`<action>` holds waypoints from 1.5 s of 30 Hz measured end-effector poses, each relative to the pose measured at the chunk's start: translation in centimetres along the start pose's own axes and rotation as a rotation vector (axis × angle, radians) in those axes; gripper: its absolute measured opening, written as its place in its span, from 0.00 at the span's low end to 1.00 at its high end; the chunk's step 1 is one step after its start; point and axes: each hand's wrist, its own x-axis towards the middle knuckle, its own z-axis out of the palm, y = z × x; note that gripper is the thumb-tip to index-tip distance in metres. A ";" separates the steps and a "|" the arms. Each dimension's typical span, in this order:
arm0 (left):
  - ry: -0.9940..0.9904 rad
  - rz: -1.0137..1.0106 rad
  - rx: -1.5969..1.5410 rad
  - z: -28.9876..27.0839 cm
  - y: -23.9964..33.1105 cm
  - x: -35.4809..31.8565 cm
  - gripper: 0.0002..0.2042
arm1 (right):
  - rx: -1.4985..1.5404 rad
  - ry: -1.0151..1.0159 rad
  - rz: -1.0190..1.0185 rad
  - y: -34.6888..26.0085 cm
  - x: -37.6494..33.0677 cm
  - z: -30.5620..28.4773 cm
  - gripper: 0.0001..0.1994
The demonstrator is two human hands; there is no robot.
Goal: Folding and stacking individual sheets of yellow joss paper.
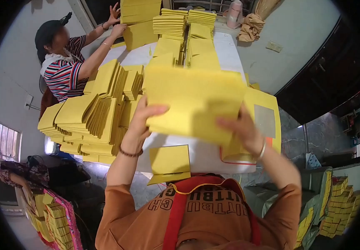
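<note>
In front of me, above the white table (200, 152), I hold a wide piece of folded yellow paper (180, 93). My left hand (140, 118) grips its left edge, thumb on top and fingers underneath. On the right, my right hand (244, 131), somewhat blurred, has its thumb over the paper's lower right part; its fingers are partly hidden. Below the held paper, a smaller yellow piece (171, 159) lies at the table's near edge. Beyond my right hand is a yellow sheet with a grey rectangle (265, 121), partly covered.
Folded yellow stacks (75, 112) crowd the table's left side, with more piles (169, 25) at the far end. A co-worker (63, 62) at the far left handles a tall yellow pile (140, 35). Another person (15, 177) sits lower left. Yellow bundles (338, 208) stand lower right.
</note>
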 end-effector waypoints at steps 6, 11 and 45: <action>0.297 0.108 -0.008 0.7 -2.0 2.0 0.28 | 0.140 0.198 0.206 -2.0 9.0 -9.1 0.24; 0.035 -0.174 0.088 -1.3 -7.0 -4.0 0.20 | 0.301 0.220 0.105 -3.6 20.2 -17.3 0.23; -0.024 -0.125 1.201 -6.5 -21.1 -11.1 0.18 | 0.540 0.153 0.383 16.4 47.5 -25.8 0.17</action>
